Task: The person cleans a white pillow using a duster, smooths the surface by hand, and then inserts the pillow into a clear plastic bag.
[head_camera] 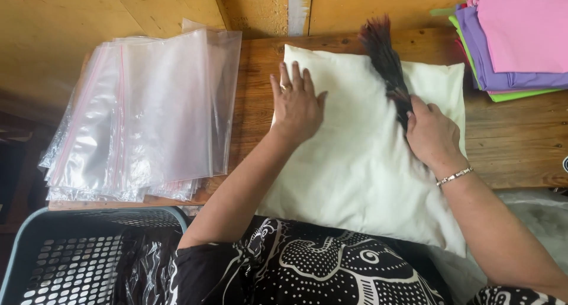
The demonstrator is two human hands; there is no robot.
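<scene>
1. Cream pillow (361, 163) lies flat on the wooden desk (515, 139), its near edge hanging over the desk toward the person's lap. It sits centre-right in the scene.
2. Left hand (296, 107) rests palm down on the pillow's far-left part, fingers spread and flat, pinching nothing. It looks like it is holding the pillow steady.
3. Right hand (432, 133) is curled tight around the handle end of a dark feather brush (384, 59). The brush lies across the pillow's far-right part, and its tip reaches past the pillow's far edge.
4. Judged progress: brushing of the pillow surface is in hand. The fabric looks clean where visible, but I cannot tell how much of it is brushed.
5. Stack of clear zip bags (148, 113) lies on the left of the desk, well apart from the pillow. All of them lie flat; none looks opened or pulled out of the pile.
6. Pillow is not in any bag, so bagging looks not yet begun.
7. Grey plastic basket (77, 257) at near left holds only some crumpled clear plastic, as far as can be seen. No packed pillow is in view.
8. Folded coloured cloths (515, 39) (pink, purple, green) are stacked at far right, untouched.
</scene>
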